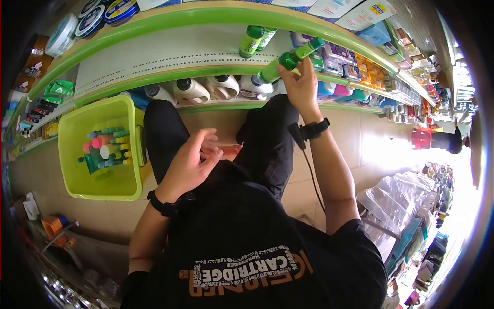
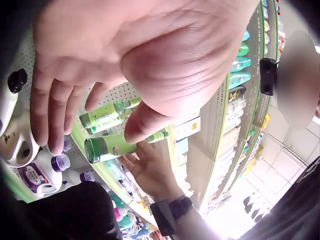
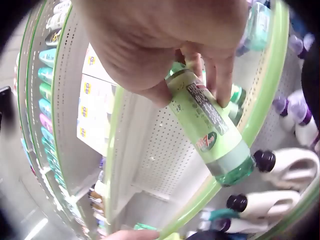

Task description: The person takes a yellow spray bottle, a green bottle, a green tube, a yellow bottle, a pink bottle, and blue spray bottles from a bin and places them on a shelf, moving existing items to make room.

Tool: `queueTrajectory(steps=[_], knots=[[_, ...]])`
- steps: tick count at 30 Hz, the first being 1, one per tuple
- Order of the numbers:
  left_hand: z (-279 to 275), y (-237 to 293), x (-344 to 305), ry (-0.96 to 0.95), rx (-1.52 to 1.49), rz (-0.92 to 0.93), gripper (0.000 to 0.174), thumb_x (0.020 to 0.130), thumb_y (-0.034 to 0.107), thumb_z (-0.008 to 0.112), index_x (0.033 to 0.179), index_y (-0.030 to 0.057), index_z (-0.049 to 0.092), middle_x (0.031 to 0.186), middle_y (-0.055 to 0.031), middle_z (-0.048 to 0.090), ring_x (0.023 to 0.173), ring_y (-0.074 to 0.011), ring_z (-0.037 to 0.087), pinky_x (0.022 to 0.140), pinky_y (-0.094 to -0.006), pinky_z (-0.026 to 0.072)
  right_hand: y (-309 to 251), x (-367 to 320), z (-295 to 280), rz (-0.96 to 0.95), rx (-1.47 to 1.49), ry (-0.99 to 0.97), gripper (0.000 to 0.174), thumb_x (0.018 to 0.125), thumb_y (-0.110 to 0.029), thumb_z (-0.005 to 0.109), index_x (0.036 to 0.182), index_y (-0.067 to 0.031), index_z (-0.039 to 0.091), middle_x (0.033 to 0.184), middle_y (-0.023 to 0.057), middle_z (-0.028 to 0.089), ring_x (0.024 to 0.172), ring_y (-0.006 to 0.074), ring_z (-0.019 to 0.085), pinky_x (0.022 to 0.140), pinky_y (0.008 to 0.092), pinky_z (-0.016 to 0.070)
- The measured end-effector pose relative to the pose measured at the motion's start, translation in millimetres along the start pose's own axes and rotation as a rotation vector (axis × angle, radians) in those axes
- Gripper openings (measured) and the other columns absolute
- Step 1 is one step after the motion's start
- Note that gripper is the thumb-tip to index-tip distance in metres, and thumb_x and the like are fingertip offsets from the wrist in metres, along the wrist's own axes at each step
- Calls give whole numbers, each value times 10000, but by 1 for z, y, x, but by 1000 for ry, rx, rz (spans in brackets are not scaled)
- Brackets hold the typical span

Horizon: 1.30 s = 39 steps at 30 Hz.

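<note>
My right hand grips a green glass-like bottle by its upper part, thumb on one side and fingers on the other. The bottle is tilted, its base toward the shelf edge and its neck pointing away to the right in the head view. Beside it, two similar green bottles stand on the shelf. My left hand hangs over my lap with loosely bent fingers and holds nothing. In the left wrist view its palm hides part of the shelf.
A yellow-green basket with several small colourful bottles sits on the floor at my left. White jugs line the lower shelf in front of my knees. Boxes fill the shelf above. Plastic-covered goods stand at the right.
</note>
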<state>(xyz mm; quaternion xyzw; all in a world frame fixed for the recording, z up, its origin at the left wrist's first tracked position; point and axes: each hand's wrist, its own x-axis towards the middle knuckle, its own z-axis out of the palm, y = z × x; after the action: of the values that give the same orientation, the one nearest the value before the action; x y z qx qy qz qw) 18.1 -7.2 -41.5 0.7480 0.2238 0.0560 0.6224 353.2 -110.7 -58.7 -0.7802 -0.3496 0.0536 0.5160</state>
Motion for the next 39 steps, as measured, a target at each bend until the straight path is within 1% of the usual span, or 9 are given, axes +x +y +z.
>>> queueTrajectory(steps=[5, 11, 21, 22, 25, 29, 32, 36, 39], knots=[[0, -1, 7, -38, -16, -22, 456, 1049, 187, 702, 1416, -11, 519, 1273, -162, 664, 1069, -207, 701, 881, -325, 574, 7, 22, 5, -181, -6, 21, 480, 943, -154, 801, 1358, -43, 587, 1223, 149, 657, 1104, 257, 696, 880, 363, 603], [-3, -2, 34, -48, 20, 32, 429, 1043, 168, 700, 1399, -2, 531, 1249, -147, 677, 1016, -190, 702, 862, -326, 578, 19, 30, 15, -279, -136, 27, 499, 931, -128, 798, 1375, -47, 586, 1218, 150, 652, 1099, 318, 680, 883, 382, 601], [-7, 7, 97, -7, 139, 203, 395, 1009, 116, 715, 1356, 19, 554, 1206, -135, 692, 987, -191, 708, 834, -337, 581, 38, 47, 29, -243, -50, 116, 485, 931, -144, 797, 1352, -29, 584, 1205, 146, 649, 1079, 309, 678, 852, 378, 602], [-10, 4, 113, 46, 251, 365, 398, 999, 111, 724, 1351, 28, 558, 1196, -134, 698, 1003, -209, 714, 845, -354, 586, 39, 48, 29, -252, -79, 86, 483, 933, -146, 796, 1350, -24, 586, 1204, 148, 649, 1078, 307, 678, 852, 375, 604], [-15, 12, 149, 81, 205, 212, 403, 983, 102, 730, 1333, 7, 554, 1207, -153, 700, 1045, -248, 721, 862, -383, 593, 35, 56, 27, -224, -45, 50, 521, 919, -168, 816, 1364, -19, 590, 1227, 171, 664, 1098, 324, 693, 878, 372, 617], [-16, 4, 207, 157, 271, 256, 460, 967, 116, 747, 1354, -8, 531, 1225, -170, 688, 1044, -262, 724, 877, -395, 593, 35, 65, 29, -164, -29, 1, 596, 898, -175, 835, 1409, -21, 571, 1303, 191, 669, 1153, 342, 690, 885, 391, 629], [-14, 2, 246, 280, 427, 220, 628, 929, 182, 795, 1437, -12, 480, 1338, -212, 653, 1111, -319, 714, 967, -433, 572, 24, 66, 30, -205, -55, -3, 616, 883, -170, 839, 1414, -25, 562, 1309, 211, 660, 1175, 368, 675, 908, 413, 627], [-9, 4, 280, 254, 459, 207, 731, 916, 218, 821, 1509, 3, 453, 1444, -242, 616, 1268, -350, 660, 1040, -446, 539, 37, 68, 36, -135, -61, -7, 679, 868, -203, 831, 1444, -19, 523, 1323, 225, 636, 1201, 419, 639, 1002, 455, 571], [-7, 8, 296, 261, 498, 254, 720, 903, 240, 846, 1487, 14, 491, 1444, -228, 620, 1286, -345, 651, 1050, -444, 533, 50, 69, 37, -157, -60, -17, 721, 856, -208, 829, 1464, -3, 499, 1351, 245, 621, 1241, 447, 611, 1059, 467, 526]])
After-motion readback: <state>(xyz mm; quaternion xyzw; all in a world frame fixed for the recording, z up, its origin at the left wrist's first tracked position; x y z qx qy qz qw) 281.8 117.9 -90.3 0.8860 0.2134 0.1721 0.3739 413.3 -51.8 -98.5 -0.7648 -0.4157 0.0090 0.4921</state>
